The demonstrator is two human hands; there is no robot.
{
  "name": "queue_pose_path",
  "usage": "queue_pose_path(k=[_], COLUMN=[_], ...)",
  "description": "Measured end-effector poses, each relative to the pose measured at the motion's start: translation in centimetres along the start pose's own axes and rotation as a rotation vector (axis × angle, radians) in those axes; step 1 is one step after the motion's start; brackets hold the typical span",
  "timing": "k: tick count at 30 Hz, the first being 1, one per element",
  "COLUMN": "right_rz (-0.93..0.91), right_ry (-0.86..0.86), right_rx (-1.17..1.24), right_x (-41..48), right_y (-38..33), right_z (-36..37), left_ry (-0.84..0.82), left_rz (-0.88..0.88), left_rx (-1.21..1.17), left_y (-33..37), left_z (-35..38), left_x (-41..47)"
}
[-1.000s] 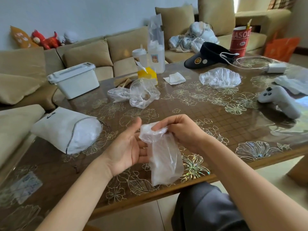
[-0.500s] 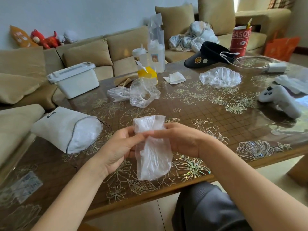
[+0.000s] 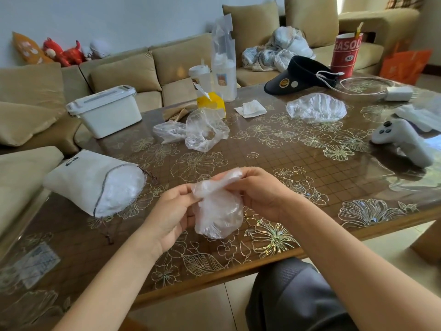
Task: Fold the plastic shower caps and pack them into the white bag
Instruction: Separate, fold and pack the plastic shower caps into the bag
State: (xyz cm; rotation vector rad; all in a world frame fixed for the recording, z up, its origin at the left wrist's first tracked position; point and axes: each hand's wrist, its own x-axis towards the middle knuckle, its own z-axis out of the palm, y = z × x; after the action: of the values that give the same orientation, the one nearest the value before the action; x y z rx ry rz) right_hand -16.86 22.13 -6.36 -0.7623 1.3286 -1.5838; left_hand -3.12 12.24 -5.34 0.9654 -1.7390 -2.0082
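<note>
A clear plastic shower cap (image 3: 218, 211), partly folded into a crumpled bundle, is held just above the near edge of the bench (image 3: 286, 158). The left hand (image 3: 171, 211) pinches its left edge, and the right hand (image 3: 260, 194) grips its top fold with curled fingers. To the left, the white bag (image 3: 83, 177) lies on its side, open mouth facing right, clear plastic showing inside. Farther off lie loose crumpled caps (image 3: 205, 130) at the centre and a spread cap (image 3: 316, 107) at the far right, near a black visor (image 3: 300, 75).
</note>
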Motion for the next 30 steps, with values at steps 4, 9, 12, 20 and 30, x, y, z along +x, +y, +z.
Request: queue_pose_path(k=[4, 9, 12, 20, 30], right_rz=[-0.067, -0.143, -0.076, 0.131, -0.040], right_ry=[-0.037, -0.047, -0.109, -0.267, -0.036], right_rx=[-0.063, -0.203, -0.195, -0.129, -0.143], right_x=[-0.2, -0.3, -0.6, -1.3, -0.3], right_y=[-0.1, 0.0, -0.7, -1.3, 0.2], right_z=[0.2, 0.3, -0.1, -0.4, 0.1], left_ry=[-0.079, -0.289, -0.263, -0.087, -0.133], left_rz=[-0.119, -0.148, -0.092, 0.058, -0.119], left_rx=[-0.197, -0.190, -0.173, -0.071, -0.198], left_y=[0.2, 0.9, 1.1, 0.6, -0.1], left_z=[0.3, 0.5, 0.6, 0.1, 0.2], left_x=[-0.4, -1.3, -1.5, -1.5, -1.6])
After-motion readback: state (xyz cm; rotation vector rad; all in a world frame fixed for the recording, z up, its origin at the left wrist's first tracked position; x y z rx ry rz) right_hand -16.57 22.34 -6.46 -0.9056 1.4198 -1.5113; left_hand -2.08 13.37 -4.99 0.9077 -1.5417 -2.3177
